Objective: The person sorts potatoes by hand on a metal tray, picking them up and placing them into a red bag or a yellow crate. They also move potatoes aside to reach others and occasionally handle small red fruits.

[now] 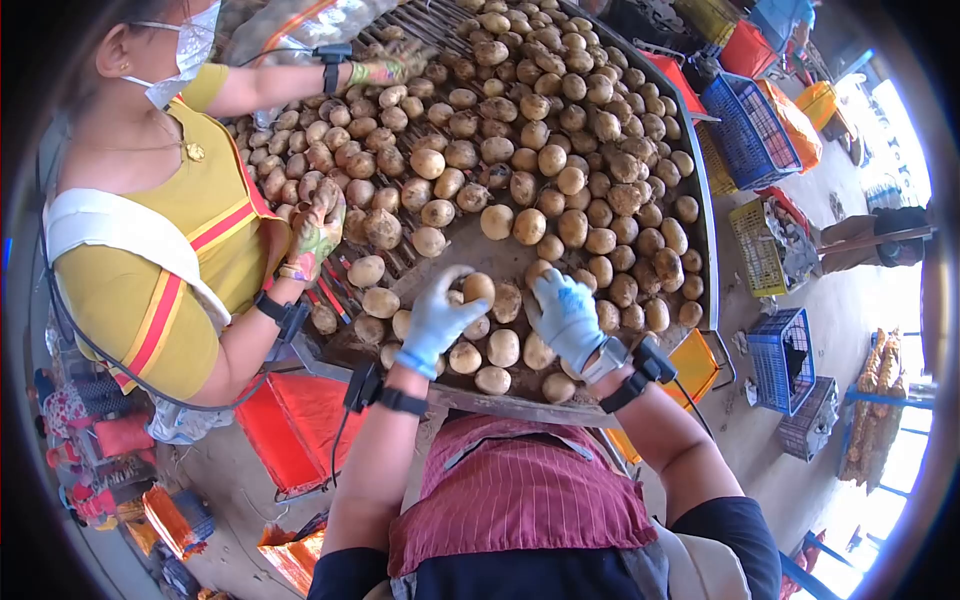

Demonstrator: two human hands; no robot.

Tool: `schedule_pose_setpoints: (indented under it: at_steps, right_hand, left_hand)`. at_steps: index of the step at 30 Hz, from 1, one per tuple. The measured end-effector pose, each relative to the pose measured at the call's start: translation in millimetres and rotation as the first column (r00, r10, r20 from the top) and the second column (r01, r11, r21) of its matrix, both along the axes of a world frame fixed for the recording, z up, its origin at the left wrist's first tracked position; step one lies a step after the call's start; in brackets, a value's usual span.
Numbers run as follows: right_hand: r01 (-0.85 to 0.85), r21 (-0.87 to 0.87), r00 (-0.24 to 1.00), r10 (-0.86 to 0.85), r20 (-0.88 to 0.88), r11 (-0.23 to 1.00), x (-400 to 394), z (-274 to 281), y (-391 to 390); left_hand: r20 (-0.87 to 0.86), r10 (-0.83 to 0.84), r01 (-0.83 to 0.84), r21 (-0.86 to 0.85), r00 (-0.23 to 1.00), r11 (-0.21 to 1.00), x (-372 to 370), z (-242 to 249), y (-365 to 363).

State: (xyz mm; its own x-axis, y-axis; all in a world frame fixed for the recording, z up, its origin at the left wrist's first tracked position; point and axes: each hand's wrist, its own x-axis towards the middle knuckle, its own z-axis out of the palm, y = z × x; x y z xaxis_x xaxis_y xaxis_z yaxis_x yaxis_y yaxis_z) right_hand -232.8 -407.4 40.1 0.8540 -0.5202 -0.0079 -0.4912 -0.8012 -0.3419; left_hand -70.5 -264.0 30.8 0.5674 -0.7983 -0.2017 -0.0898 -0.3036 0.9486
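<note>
In the head view, my left hand [440, 322], in a pale blue glove, curls its thumb and fingers around a round brown potato [478, 288] at the table's near side. My right hand [566, 318], gloved the same way, has its fingertips closed against another potato [537, 269], partly covered by the fingers. Between and below my hands lie several loose potatoes, among them a pale one [503, 347] and a soil-marked one [506, 302]. A bare brown patch of the sorting table [470, 262] shows just beyond my hands.
A large potato heap [600, 130] covers the table's far and right parts. At left, a masked co-worker in a yellow top [170, 260] reaches over the table with patterned gloves. Red bags [300, 425] hang below the near edge. Blue crates [752, 130] stand on the floor at right.
</note>
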Motion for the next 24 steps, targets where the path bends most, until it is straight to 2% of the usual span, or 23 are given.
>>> schedule_pose_setpoints:
  at_steps: [1, 2, 3, 5, 7, 9, 10, 12, 13, 15, 16, 17, 18, 19, 20, 21, 22, 23, 24]
  right_hand:
    - [-0.005, 0.038, 0.995, 0.001, 0.096, 0.999, 13, -1, -10]
    - [-0.026, -0.025, 0.977, 0.031, 0.211, 0.999, 34, 10, -20]
    - [-0.038, -0.087, 0.946, 0.064, 0.317, 0.996, 59, 20, -27]
    - [0.005, -0.029, 0.921, 0.007, 0.389, 1.000, 106, 14, -42]
    - [0.038, -0.002, 0.950, -0.035, 0.309, 0.999, 140, -7, -52]
    - [-0.049, -0.173, 0.982, 0.079, 0.169, 0.984, 158, -38, -62]
    - [-0.050, -0.102, 0.990, 0.062, 0.124, 0.994, 164, -43, -63]
    - [-0.017, 0.049, 0.994, 0.011, 0.106, 0.999, 162, -26, -63]
    - [0.012, 0.109, 0.995, -0.023, 0.096, 0.994, 158, -15, -60]
    - [-0.078, 0.121, 0.978, 0.052, 0.201, 0.990, 122, 11, -37]
    - [-0.171, 0.112, 0.955, 0.137, 0.264, 0.979, 95, 10, -25]
    - [-0.243, 0.066, 0.939, 0.218, 0.267, 0.968, 61, 5, -10]
    - [-0.269, -0.043, 0.925, 0.270, 0.267, 0.962, 23, -3, 7]
    - [-0.326, 0.064, 0.938, 0.315, 0.144, 0.943, -16, -11, 14]
    - [-0.302, 0.087, 0.940, 0.281, 0.196, 0.949, -44, -12, 19]
    - [-0.185, 0.094, 0.968, 0.165, 0.190, 0.978, -61, -17, 15]
    - [0.035, 0.173, 0.975, -0.072, 0.210, 0.984, -70, -22, 12]
    - [0.253, 0.260, 0.926, -0.311, 0.213, 0.932, -69, -14, 12]
    - [0.239, 0.331, 0.916, -0.325, 0.236, 0.913, -69, -1, 13]
  left_hand:
    - [-0.286, 0.081, -0.122, -0.128, 0.955, 0.984, -2, 1, 17]
    - [-0.585, 0.119, -0.265, -0.170, 0.802, 0.949, -3, -2, 40]
    - [-0.823, 0.111, -0.409, -0.156, 0.558, 0.899, -3, -6, 68]
    - [-0.897, 0.092, -0.566, -0.192, 0.433, 0.801, 0, -16, 126]
    - [-0.886, 0.298, -0.708, -0.047, 0.356, 0.705, 4, -20, 194]
    - [-0.760, 0.580, -0.845, 0.075, 0.295, 0.529, 2, -1, 243]
    - [-0.756, 0.589, -0.847, 0.088, 0.286, 0.525, 11, -8, 283]
    - [-0.898, 0.436, -0.950, 0.083, 0.060, 0.301, 29, -33, 352]
    - [-0.898, 0.437, -0.951, 0.091, 0.050, 0.295, 26, -34, 356]
    - [-0.678, 0.722, -0.960, 0.270, -0.140, 0.068, 21, -36, 348]
    - [-0.669, 0.743, -0.955, 0.233, -0.021, 0.183, 7, -12, 312]
    - [-0.676, 0.736, -0.951, 0.247, -0.030, 0.188, -6, -7, 290]
    - [-0.735, 0.672, -0.919, 0.195, 0.094, 0.342, -15, -6, 271]
    - [-0.783, 0.584, -0.864, 0.127, 0.213, 0.487, -24, -4, 250]
    - [-0.815, 0.530, -0.819, 0.128, 0.234, 0.559, -32, 1, 227]
    - [-0.844, 0.474, -0.772, 0.122, 0.250, 0.624, -42, 4, 203]
    - [-0.808, 0.420, -0.664, 0.049, 0.413, 0.746, -52, 5, 180]
    - [-0.751, 0.342, -0.527, -0.010, 0.565, 0.850, -62, 6, 158]
    - [-0.812, 0.190, -0.405, -0.062, 0.552, 0.912, -67, 10, 137]
